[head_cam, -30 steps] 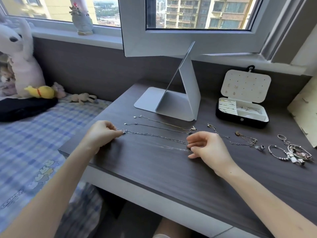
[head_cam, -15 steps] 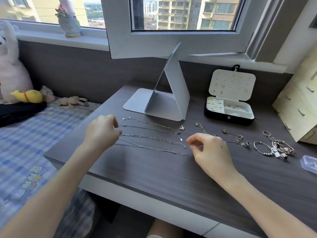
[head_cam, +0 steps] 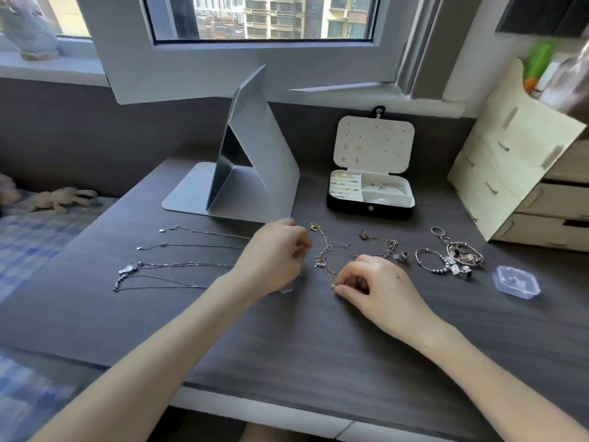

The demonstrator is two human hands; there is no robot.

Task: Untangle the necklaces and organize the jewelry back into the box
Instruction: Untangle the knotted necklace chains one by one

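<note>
Several silver necklaces (head_cam: 178, 265) lie stretched in rows on the left of the dark desk (head_cam: 287, 339). A thin gold necklace (head_cam: 322, 250) lies loosely tangled in the middle. My right hand (head_cam: 379, 285) pinches its near clasp end against the desk. My left hand (head_cam: 274, 253) hovers just left of that chain with curled fingers, and I see nothing held in it. Another tangled chain with pendants (head_cam: 387, 247) lies to the right. The black jewelry box (head_cam: 369, 209) stands open behind, its cream lid upright.
A pile of bracelets and rings (head_cam: 454, 260) and a small clear plastic case (head_cam: 516, 282) sit at the right. A folding mirror (head_cam: 255, 167) stands behind my left hand. A wooden drawer unit (head_cam: 522, 173) fills the right rear. A bed with a checked sheet (head_cam: 28, 237) borders the desk's left.
Both hands have left the silver necklaces and moved right to the gold one. My right hand now pinches its end. The camera has turned right and come closer.
</note>
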